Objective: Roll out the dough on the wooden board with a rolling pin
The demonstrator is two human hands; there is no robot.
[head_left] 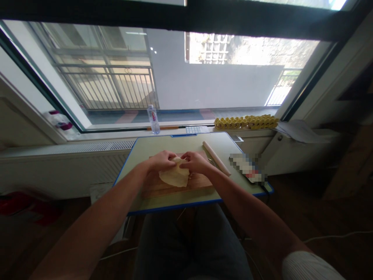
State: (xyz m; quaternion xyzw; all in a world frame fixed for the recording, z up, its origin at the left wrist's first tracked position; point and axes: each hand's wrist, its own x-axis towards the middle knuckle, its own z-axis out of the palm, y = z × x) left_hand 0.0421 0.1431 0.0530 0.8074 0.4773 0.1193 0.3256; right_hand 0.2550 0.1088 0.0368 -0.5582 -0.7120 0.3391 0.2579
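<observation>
A flat, pale yellow sheet of dough [175, 177] lies over the wooden board [163, 190], its lower edge rounded. My left hand [163, 160] pinches the upper left of the sheet between thumb and fingers. On the upper right, my right hand [196, 161] has its fingers curled onto the same sheet, close to the left one. Both hands cover the far edge of the dough. A light rolling pin [216, 158] rests at a slant to the right of the board, touching neither hand.
The small table [134, 163] has a blue rim. A phone [247, 169], partly pixelated, lies at its right with a cable. On the windowsill are a clear bottle [153, 119], yellow egg-carton-like material [246, 122] and, at left, another bottle [62, 124].
</observation>
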